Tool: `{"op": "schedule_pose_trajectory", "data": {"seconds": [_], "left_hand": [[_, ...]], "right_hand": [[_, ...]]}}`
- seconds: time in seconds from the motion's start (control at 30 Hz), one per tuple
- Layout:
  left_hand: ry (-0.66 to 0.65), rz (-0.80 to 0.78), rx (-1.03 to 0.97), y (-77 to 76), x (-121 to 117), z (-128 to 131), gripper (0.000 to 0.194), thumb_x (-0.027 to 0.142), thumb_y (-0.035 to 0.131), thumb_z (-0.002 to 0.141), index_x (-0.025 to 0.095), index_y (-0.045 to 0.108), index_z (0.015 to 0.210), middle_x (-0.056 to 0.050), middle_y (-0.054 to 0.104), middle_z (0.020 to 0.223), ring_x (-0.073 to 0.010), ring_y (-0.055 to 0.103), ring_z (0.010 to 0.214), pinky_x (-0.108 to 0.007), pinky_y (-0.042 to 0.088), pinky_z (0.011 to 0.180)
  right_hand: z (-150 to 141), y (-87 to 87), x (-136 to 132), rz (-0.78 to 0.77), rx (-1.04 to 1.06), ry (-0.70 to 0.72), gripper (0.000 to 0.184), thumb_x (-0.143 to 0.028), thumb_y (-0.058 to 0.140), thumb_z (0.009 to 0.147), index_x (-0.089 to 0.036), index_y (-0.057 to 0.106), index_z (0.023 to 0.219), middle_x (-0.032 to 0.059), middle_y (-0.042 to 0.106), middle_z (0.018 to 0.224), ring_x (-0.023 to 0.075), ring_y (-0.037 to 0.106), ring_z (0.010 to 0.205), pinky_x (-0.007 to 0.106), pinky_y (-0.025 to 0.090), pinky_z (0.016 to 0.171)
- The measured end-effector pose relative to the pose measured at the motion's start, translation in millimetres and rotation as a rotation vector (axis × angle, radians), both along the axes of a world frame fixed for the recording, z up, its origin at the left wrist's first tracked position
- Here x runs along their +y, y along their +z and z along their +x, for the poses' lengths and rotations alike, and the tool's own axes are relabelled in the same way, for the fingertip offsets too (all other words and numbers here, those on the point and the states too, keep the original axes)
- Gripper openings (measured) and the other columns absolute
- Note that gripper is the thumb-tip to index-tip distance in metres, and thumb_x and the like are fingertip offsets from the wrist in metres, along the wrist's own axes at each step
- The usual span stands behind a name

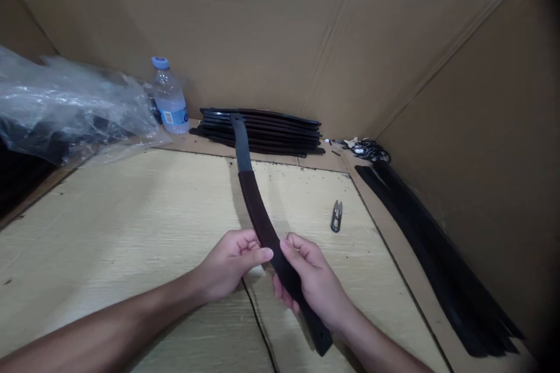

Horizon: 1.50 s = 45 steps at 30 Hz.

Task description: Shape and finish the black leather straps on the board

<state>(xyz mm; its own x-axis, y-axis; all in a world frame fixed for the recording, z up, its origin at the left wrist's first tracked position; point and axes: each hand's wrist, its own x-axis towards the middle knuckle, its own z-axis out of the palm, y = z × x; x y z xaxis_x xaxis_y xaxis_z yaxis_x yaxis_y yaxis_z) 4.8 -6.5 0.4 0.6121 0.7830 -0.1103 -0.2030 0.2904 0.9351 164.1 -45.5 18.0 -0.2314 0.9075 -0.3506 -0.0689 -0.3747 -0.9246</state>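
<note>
A long, curved dark strap (258,204) runs from the far stack down towards me. It has a hole near each end, a dark brown middle section and black ends. My left hand (236,259) pinches its left edge near the middle, thumb lying on top. On the opposite edge my right hand (312,276) grips it, with the thumb above and the fingers curled underneath. A thin black cord (258,317) trails from below the left hand to the bottom of the view. Thread snips (336,216) lie on the board beyond the right hand.
Several dark strips (280,133) are stacked against the cardboard wall (271,28). A water bottle (172,98) and clear plastic bag (79,104) stand left. More black strips (429,256) line the right edge, below a tangle of cord (371,150). The pale board (131,215) covers the worktop.
</note>
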Motion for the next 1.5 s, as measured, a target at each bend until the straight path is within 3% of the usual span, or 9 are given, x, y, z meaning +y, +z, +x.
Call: {"op": "schedule_pose_trajectory", "data": {"seconds": [0.2, 0.4, 0.7, 0.87, 1.03, 1.13, 1.3, 1.5], "left_hand": [[-0.139, -0.024, -0.07, 4.0, -2, 0, 0.02, 0.032, 0.056, 0.083, 0.013, 0.056, 0.082, -0.005, 0.064, 0.063, -0.0177, 0.063, 0.06, -0.027, 0.044, 0.057], [-0.13, 0.008, -0.086, 0.8, -2, 1, 0.016, 0.026, 0.056, 0.083, 0.011, 0.06, 0.088, -0.008, 0.068, 0.075, -0.0169, 0.064, 0.068, -0.026, 0.045, 0.063], [-0.107, 0.002, -0.054, -3.6, -4, 0, 0.019, 0.028, 0.059, 0.081, 0.011, 0.061, 0.088, -0.006, 0.068, 0.075, -0.0164, 0.062, 0.069, -0.026, 0.045, 0.063], [-0.061, 0.059, -0.045, -4.2, -5, -1, 0.022, 0.03, 0.059, 0.081, 0.011, 0.064, 0.091, -0.007, 0.067, 0.085, -0.0169, 0.061, 0.077, -0.027, 0.045, 0.071], [-0.003, 0.113, 0.01, -3.8, -4, -1, 0.024, 0.032, 0.056, 0.083, 0.012, 0.065, 0.091, -0.006, 0.067, 0.085, -0.0174, 0.06, 0.078, -0.028, 0.044, 0.072], [0.049, 0.115, 0.086, -1.8, -3, 0, 0.024, 0.034, 0.056, 0.082, 0.011, 0.064, 0.08, -0.005, 0.067, 0.076, -0.0165, 0.059, 0.072, -0.027, 0.043, 0.068], [0.08, 0.093, 0.176, 3.1, 0, 1, 0.027, 0.036, 0.054, 0.083, 0.013, 0.057, 0.07, -0.001, 0.061, 0.06, -0.0129, 0.055, 0.058, -0.024, 0.04, 0.058], [0.147, 0.129, 0.226, -3.6, 0, 1, 0.028, 0.039, 0.053, 0.083, 0.014, 0.054, 0.071, -0.001, 0.06, 0.064, -0.0134, 0.055, 0.061, -0.024, 0.039, 0.058]], "right_hand": [[3, 1.6, 1, -0.082, 0.268, 0.056, 0.025, -0.045, 0.047, 0.087, -0.021, 0.04, 0.083, 0.0027, 0.067, 0.061, 0.0105, 0.055, 0.04, 0.017, 0.043, 0.036], [5, 3.1, 2, -0.209, 0.299, -0.019, 0.029, -0.045, 0.056, 0.083, -0.018, 0.045, 0.077, 0.0008, 0.062, 0.054, 0.0056, 0.046, 0.033, 0.011, 0.029, 0.029], [5, 6.8, 0, -0.223, 0.25, -0.013, 0.034, -0.048, 0.053, 0.083, -0.016, 0.048, 0.073, 0.0005, 0.058, 0.048, 0.005, 0.042, 0.028, 0.011, 0.027, 0.024], [4, 9.7, 0, -0.232, 0.235, 0.018, 0.034, -0.049, 0.05, 0.084, -0.016, 0.048, 0.076, -0.0003, 0.057, 0.043, 0.0048, 0.037, 0.023, 0.011, 0.023, 0.022], [1, 8.5, -1, -0.218, 0.218, -0.021, 0.034, -0.049, 0.049, 0.085, -0.017, 0.048, 0.076, -0.0006, 0.057, 0.043, 0.0044, 0.036, 0.023, 0.011, 0.022, 0.021], [-3, 5.2, -4, -0.148, 0.217, -0.061, 0.03, -0.046, 0.049, 0.086, -0.019, 0.043, 0.075, -0.0009, 0.059, 0.045, 0.0049, 0.038, 0.024, 0.011, 0.023, 0.023], [-3, 4.8, -3, 0.013, 0.163, -0.107, 0.028, -0.041, 0.048, 0.088, -0.02, 0.038, 0.073, 0.001, 0.064, 0.054, 0.0059, 0.044, 0.031, 0.012, 0.029, 0.028], [0, 8.0, 0, 0.103, 0.092, -0.122, 0.026, -0.038, 0.055, 0.084, -0.018, 0.044, 0.073, 0.0035, 0.067, 0.062, 0.0086, 0.053, 0.042, 0.017, 0.039, 0.038]]}}
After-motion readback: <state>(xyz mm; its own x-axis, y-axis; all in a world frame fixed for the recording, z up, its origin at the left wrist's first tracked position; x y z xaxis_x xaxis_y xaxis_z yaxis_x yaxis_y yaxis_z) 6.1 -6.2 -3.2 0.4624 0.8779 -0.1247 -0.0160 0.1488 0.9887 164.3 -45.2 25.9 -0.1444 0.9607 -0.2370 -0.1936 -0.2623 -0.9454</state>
